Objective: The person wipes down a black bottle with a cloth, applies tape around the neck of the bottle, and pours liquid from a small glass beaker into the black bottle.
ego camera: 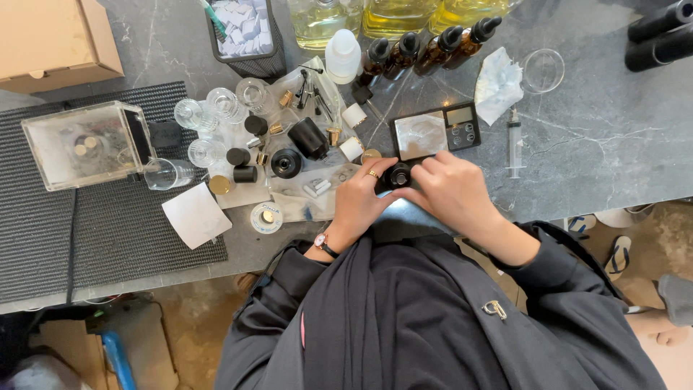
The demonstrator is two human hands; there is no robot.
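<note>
At the near edge of the grey marble tabletop (599,137), seen from the head camera, we hold a small round black bottle (399,175) between both hands. Our left hand (359,200), with a ring on one finger and a watch at the wrist, curls around the bottle's left side, fingers closed on it. Our right hand (453,189) wraps it from the right, fingertips pressed to its top edge. The bottle sits just in front of a small digital scale (436,131), touching or nearly touching its front edge; we cannot tell which.

Left of the hands lies a clutter of parts: a black cylinder cap (309,138) on its side, a round black cap (286,163), several clear glass bottles (209,115), small gold collars and white caps. A roll of white tape (266,217) and a white paper square (195,215) lie near the tabletop's front edge. Further left a clear plastic box (86,144) stands on a dark ribbed mat (43,238).

Behind the scale stand four amber dropper bottles (426,50) in a row, a white plastic bottle (342,55) beside them, and large flasks of yellow liquid (397,16) at the back. To the right of the scale lie a crumpled tissue (498,85), a clear round dish (542,70) and a syringe (515,143).
</note>
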